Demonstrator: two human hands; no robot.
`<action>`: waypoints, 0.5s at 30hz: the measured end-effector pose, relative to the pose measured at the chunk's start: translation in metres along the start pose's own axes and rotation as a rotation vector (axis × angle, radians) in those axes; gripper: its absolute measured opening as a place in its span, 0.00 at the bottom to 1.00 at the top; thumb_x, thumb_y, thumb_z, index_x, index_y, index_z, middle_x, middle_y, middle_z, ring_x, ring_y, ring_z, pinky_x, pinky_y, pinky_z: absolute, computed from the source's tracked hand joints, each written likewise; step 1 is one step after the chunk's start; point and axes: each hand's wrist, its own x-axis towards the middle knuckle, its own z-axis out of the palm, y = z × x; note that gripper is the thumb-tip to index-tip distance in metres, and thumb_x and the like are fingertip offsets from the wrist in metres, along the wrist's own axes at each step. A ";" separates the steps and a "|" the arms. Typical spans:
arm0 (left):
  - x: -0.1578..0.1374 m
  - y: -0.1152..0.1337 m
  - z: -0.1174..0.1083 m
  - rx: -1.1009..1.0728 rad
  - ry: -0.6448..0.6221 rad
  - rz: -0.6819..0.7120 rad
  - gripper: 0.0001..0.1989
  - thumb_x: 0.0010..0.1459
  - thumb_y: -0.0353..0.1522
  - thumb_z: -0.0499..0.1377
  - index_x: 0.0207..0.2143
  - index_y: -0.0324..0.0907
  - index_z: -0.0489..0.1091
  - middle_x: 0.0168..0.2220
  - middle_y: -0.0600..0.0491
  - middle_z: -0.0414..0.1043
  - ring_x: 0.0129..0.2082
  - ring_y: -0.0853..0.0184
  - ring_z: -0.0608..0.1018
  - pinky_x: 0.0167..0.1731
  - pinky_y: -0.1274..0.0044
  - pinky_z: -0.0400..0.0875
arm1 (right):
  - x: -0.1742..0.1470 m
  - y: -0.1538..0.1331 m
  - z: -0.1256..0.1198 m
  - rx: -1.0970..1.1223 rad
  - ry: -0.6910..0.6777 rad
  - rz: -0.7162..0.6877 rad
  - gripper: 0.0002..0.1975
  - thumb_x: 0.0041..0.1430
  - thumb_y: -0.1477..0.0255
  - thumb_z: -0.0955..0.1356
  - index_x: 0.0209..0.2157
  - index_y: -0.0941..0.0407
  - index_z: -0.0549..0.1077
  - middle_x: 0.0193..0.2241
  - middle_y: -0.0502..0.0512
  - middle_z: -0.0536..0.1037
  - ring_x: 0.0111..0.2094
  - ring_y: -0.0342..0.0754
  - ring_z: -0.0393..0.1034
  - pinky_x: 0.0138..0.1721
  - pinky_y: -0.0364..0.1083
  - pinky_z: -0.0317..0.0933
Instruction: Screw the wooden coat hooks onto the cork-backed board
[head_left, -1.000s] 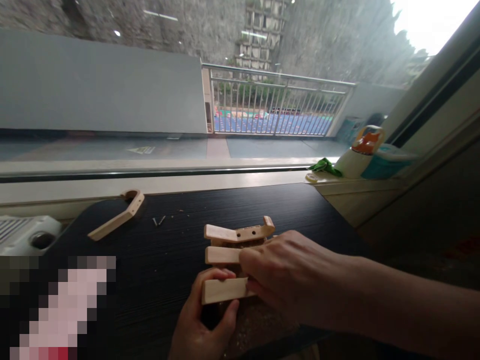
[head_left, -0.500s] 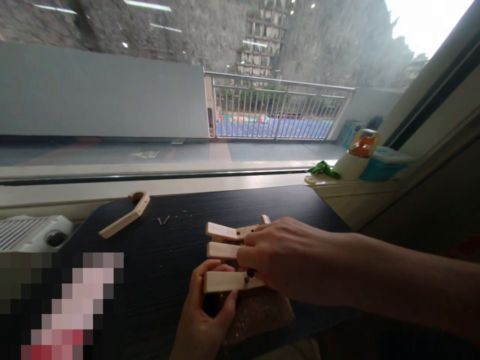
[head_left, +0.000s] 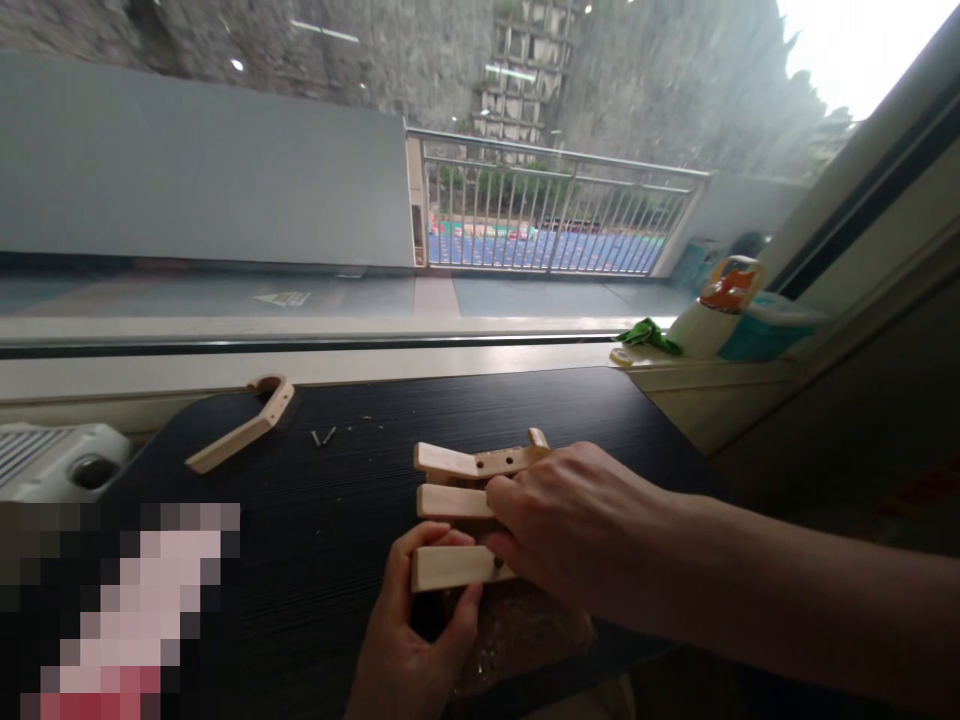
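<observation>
Three pale wooden hooks lie side by side near the table's front edge. My left hand grips the near end of the closest hook, thumb below and fingers above. A dark hole shows in that hook beside my right fingertips. My right hand is closed over the middle hook and the closest one, covering their right parts; anything inside its fingers is hidden. The far hook shows two holes and an upturned tip. Under the hooks is a brownish piece in clear wrapping.
Another wooden hook lies at the table's left, with two small screws near it on the black table. A green cloth, a white bottle and a teal container stand on the right sill. A window runs behind.
My right hand has shifted slightly right and down, uncovering more of the far hook's holes. My left hand keeps its grip. The view has tilted a little.
</observation>
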 end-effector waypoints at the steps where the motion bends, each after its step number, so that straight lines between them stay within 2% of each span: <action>1: 0.000 0.000 -0.001 0.006 -0.012 0.013 0.19 0.49 0.34 0.61 0.44 0.46 0.61 0.39 0.54 0.73 0.40 0.69 0.76 0.43 0.80 0.71 | -0.001 0.000 -0.001 -0.002 0.024 0.004 0.10 0.60 0.71 0.62 0.28 0.59 0.72 0.26 0.56 0.75 0.25 0.46 0.68 0.24 0.43 0.50; 4: 0.001 0.001 -0.002 -0.001 -0.012 0.022 0.19 0.49 0.34 0.60 0.44 0.45 0.61 0.39 0.54 0.73 0.40 0.69 0.76 0.43 0.79 0.71 | -0.005 0.000 -0.008 -0.003 0.013 -0.026 0.07 0.56 0.70 0.65 0.29 0.59 0.72 0.27 0.56 0.76 0.27 0.47 0.70 0.24 0.42 0.50; 6: 0.001 0.002 -0.002 -0.007 0.005 0.024 0.18 0.49 0.34 0.60 0.44 0.45 0.62 0.39 0.54 0.73 0.39 0.68 0.76 0.43 0.79 0.71 | -0.008 0.001 -0.014 -0.010 -0.047 -0.106 0.03 0.53 0.74 0.66 0.30 0.58 0.73 0.27 0.54 0.75 0.28 0.46 0.70 0.24 0.42 0.50; 9: 0.002 0.003 -0.003 0.008 0.000 0.013 0.19 0.48 0.34 0.61 0.43 0.44 0.63 0.40 0.53 0.73 0.39 0.67 0.77 0.42 0.78 0.72 | -0.011 -0.001 -0.020 0.002 -0.090 -0.213 0.02 0.54 0.77 0.66 0.29 0.59 0.72 0.27 0.55 0.75 0.30 0.45 0.70 0.27 0.42 0.52; 12: 0.003 0.003 -0.005 0.017 -0.029 -0.008 0.20 0.47 0.34 0.61 0.43 0.44 0.63 0.40 0.53 0.74 0.40 0.66 0.77 0.41 0.77 0.73 | -0.012 -0.003 -0.017 0.040 -0.033 -0.245 0.05 0.55 0.78 0.65 0.27 0.60 0.72 0.26 0.56 0.74 0.31 0.45 0.69 0.30 0.43 0.54; 15: 0.003 0.002 -0.005 -0.003 -0.019 -0.035 0.20 0.46 0.34 0.62 0.43 0.44 0.63 0.39 0.53 0.74 0.38 0.65 0.77 0.41 0.77 0.73 | -0.008 -0.003 -0.009 0.047 0.000 -0.255 0.05 0.56 0.79 0.64 0.28 0.60 0.71 0.25 0.55 0.74 0.28 0.45 0.68 0.28 0.43 0.54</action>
